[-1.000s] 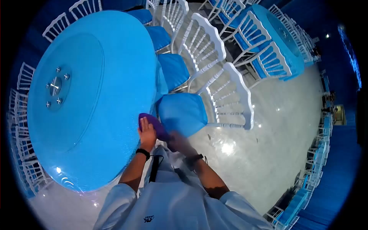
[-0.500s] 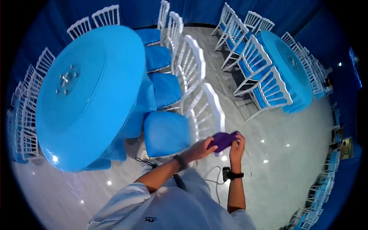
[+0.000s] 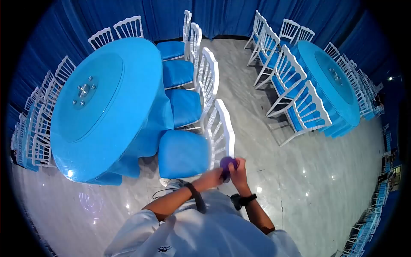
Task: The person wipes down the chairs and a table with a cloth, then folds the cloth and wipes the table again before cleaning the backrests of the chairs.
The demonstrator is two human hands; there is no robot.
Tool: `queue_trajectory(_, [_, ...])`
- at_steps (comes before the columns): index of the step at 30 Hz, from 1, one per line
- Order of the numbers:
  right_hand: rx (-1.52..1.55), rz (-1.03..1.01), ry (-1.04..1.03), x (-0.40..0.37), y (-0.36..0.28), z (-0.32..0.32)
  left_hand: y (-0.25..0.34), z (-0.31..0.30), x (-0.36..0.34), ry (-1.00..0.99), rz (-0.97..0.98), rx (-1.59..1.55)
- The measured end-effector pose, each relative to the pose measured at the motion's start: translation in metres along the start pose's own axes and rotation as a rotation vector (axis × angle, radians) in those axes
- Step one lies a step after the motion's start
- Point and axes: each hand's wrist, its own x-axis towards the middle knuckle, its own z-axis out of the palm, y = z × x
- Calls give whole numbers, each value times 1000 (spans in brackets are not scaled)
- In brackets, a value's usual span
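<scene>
A purple cloth (image 3: pixel 227 163) is bunched up small between my two hands, just by the back of the nearest white chair (image 3: pixel 230 135). My left hand (image 3: pixel 209 179) is closed on its lower left part, with the fingertips partly hidden. From the right, my right hand (image 3: pixel 239 172) grips the cloth with bent fingers, the thumb pressed on its front. Left of my hands is that chair's blue seat cushion (image 3: pixel 183 154). I wear a dark band on the left wrist and a black watch (image 3: pixel 243 200) on the right.
A round table (image 3: pixel 143 92) with a blue cover and glass turntable stands on the left, ringed by white chairs. Another such table (image 3: pixel 309 70) with chairs is at the right. Glossy marble floor (image 3: pixel 252 132) lies between them; blue curtains (image 3: pixel 231 19) hang behind.
The purple cloth, earlier spread between both hands, is now bunched smaller. My hands have come closer together and moved left and slightly down. The view has tilted up slightly.
</scene>
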Motion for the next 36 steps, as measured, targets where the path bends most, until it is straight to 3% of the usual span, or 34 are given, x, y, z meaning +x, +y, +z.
queue_trajectory(1, [39,-52,26,13,-16,-1,5,-4,5,-4,1,2])
queue_trajectory(3, [42,-52,28,52,2,10,22,-25,26,227,-31,-24])
queue_trajectory(4, [49,-57,26,66,-5,9,18,-24,35,231,-33,-16])
queue_trajectory(6, [-56,108,-80,77,-17,10,1,-16,48,252,-52,-8])
queue_trajectory(9, [112,29,-127,60,14,16,8,-3,34,238,-52,-12])
queue_trajectory(10, [63,-10,-85,46,22,19,6,-2,27,162,-104,0])
queue_trajectory(11, [263,-13,-155,31,19,17,7,-3,20,163,-100,5])
queue_trajectory(13, [306,-81,-74,12,24,27,7,-3,4,35,-181,-147])
queue_trajectory(16, [207,-110,73,11,21,44,-5,-3,1,-20,-180,-230])
queue_trajectory(21, [201,-50,113,8,19,47,6,-14,-1,-39,-153,-222])
queue_trajectory(23, [161,-119,123,13,17,47,18,-23,-8,0,-146,-160])
queue_trajectory(27, [217,-27,132,20,4,49,20,-26,-15,0,-193,-418])
queue_trajectory(29, [277,-33,136,10,2,52,-6,-14,-20,-45,-200,-356])
queue_trajectory(31, [254,-74,158,-4,-1,55,-7,-11,-25,23,-34,-109])
queue_trajectory(35, [190,-48,138,-9,-8,63,-14,-11,-34,-20,-244,-346])
queue_trajectory(36, [176,-109,179,-8,-9,68,-17,-13,-34,-16,-203,-244])
